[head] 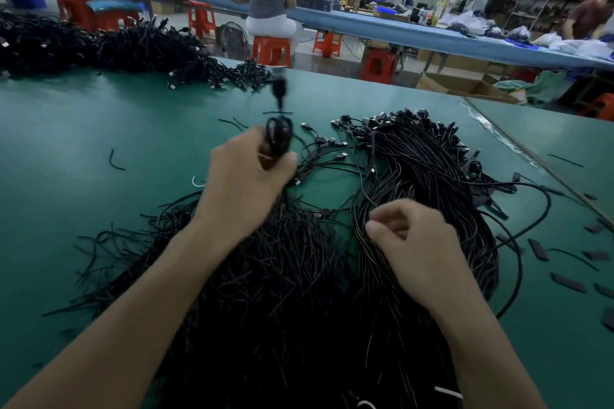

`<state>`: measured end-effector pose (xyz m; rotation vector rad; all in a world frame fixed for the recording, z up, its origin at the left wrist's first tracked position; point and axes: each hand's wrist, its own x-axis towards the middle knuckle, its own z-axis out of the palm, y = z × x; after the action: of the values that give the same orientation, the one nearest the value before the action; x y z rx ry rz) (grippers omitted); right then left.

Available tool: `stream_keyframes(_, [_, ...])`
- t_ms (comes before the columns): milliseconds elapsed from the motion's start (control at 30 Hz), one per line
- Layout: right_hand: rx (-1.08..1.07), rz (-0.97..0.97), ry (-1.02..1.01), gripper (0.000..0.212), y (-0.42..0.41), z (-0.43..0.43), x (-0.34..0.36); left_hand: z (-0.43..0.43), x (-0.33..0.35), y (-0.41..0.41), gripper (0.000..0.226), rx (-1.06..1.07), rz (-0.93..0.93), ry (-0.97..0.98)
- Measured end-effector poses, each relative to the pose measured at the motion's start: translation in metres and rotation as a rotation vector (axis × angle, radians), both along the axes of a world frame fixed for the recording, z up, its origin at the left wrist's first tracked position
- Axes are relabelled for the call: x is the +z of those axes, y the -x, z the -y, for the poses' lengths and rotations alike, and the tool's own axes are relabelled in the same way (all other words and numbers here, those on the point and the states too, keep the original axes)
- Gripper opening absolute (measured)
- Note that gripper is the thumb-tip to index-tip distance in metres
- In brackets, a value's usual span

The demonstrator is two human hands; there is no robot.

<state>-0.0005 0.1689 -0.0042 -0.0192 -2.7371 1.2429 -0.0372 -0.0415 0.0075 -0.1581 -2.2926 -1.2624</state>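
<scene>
A green matted worktable [66, 129] lies bare across the left of the frame, below a heap of black cables [99, 43] at upper left. At centre the left hand [246, 173] grips a coiled black cable [278, 134], lifted above the mat. The right hand [412, 242], at lower right, hovers with fingers curled over a loose black cable pile [415, 156]; whether it pinches a strand cannot be told. The taped table edge [518, 146] runs close beside the pile.
</scene>
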Motion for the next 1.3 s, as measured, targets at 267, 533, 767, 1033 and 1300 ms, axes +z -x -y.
stream_keyframes(267, [-0.024, 0.166, -0.63, 0.035, 0.0, 0.002, -0.019, 0.064, -0.042, 0.085, 0.043, 0.345, 0.382, 0.166])
stream_keyframes(533, [-0.09, 0.097, -0.567, 0.02, 0.0, 0.0, -0.019, 0.033, -0.04, 0.063, 0.025, 0.15, 0.245, 0.316])
stream_keyframes(767, [-0.083, 0.11, -0.39, 0.017, 0.006, -0.005, -0.019, -0.007, -0.023, 0.02, 0.034, -0.25, 0.143, 0.265])
stream_keyframes(1033, [0.188, -0.08, 0.04, 0.016, -0.002, 0.009, 0.006, -0.016, -0.02, 0.005, 0.061, -0.473, 0.094, 0.421])
stream_keyframes(1300, [0.875, -0.056, 0.308, 0.023, -0.057, 0.06, 0.04, -0.024, -0.024, 0.009, 0.042, -0.558, 0.016, 0.464])
